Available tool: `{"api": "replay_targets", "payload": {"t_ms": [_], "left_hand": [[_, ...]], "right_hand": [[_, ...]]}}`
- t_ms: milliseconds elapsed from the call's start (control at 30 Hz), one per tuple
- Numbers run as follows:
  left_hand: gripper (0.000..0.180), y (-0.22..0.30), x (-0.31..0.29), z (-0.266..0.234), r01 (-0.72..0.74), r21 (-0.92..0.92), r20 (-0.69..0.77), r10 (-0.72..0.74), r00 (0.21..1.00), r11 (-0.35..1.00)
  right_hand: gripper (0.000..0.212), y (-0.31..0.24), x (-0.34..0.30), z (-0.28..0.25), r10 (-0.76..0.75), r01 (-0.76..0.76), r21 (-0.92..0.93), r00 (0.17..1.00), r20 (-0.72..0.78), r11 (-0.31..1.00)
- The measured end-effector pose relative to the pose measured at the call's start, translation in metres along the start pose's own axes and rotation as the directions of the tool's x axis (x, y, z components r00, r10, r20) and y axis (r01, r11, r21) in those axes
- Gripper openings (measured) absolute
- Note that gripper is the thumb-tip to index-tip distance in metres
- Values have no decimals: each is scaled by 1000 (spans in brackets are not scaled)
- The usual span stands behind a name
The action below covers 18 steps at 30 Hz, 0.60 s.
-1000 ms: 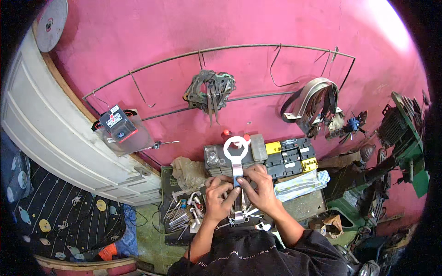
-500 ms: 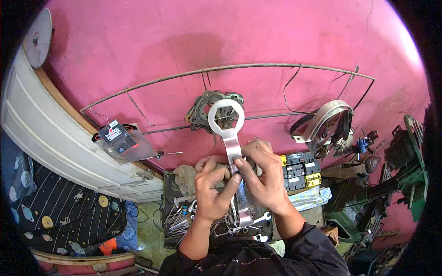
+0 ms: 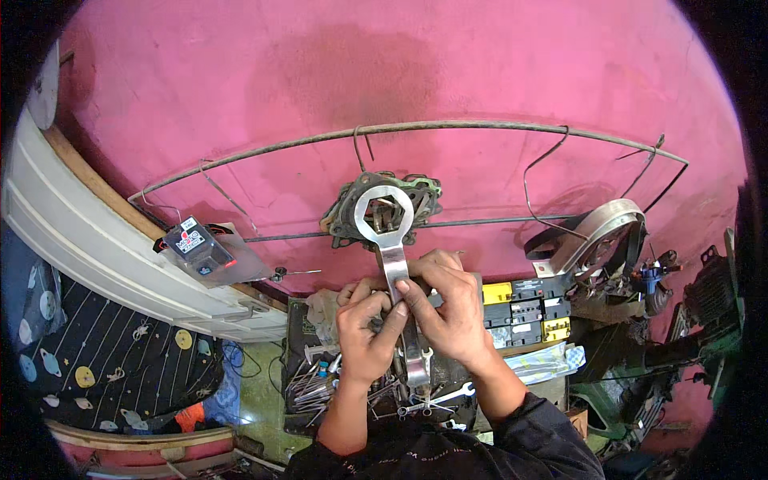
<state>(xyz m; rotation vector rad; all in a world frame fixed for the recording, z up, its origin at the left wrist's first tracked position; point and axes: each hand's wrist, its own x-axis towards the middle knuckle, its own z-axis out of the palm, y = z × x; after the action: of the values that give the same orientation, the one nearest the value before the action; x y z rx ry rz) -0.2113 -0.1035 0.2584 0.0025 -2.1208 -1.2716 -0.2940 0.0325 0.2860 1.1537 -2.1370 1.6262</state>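
Observation:
A large flat silver ring wrench [image 3: 394, 260] is held upright between both hands, its hexagonal ring at the top and its bent handle running down toward my chest. My left hand [image 3: 368, 328] grips the handle from the left, thumb pressed on it. From the right, my right hand [image 3: 448, 308] pinches the same handle, its thumb on the front face. Behind the ring, several dark gaskets [image 3: 340, 212] hang on a hook. Below the hands lie loose tools, among them an open-end wrench [image 3: 456, 393] and a pile of slim metal tools [image 3: 312, 388].
A metal rack [image 3: 448, 125] spans the pink wall, with metal straps [image 3: 600, 232] hanging at right and a packaged part [image 3: 198, 244] at left. Black and yellow boxes [image 3: 524, 312] stand right of my hands. Green machinery [image 3: 608, 408] is at far right, a white door [image 3: 144, 264] at left.
The wrench has shifted slightly down and left in the picture, still in both hands. The view has moved a little, so the rack and the hanging straps sit lower.

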Motion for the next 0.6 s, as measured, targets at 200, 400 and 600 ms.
{"api": "replay_targets", "payload": {"t_ms": [200, 400, 600], "left_hand": [[18, -26, -2, 11, 132, 78, -36, -130, 991, 988], [14, -48, -18, 10, 268, -26, -43, -269, 962, 963], [22, -64, -74, -4, 324, 42, -64, -321, 945, 945]], "right_hand": [[22, 20, -5, 6, -7, 8, -71, 1000, 17, 997], [28, 24, -28, 8, 72, -70, -89, 997, 15, 993], [28, 46, -102, 2, 163, -147, -161, 982, 97, 976]]}}
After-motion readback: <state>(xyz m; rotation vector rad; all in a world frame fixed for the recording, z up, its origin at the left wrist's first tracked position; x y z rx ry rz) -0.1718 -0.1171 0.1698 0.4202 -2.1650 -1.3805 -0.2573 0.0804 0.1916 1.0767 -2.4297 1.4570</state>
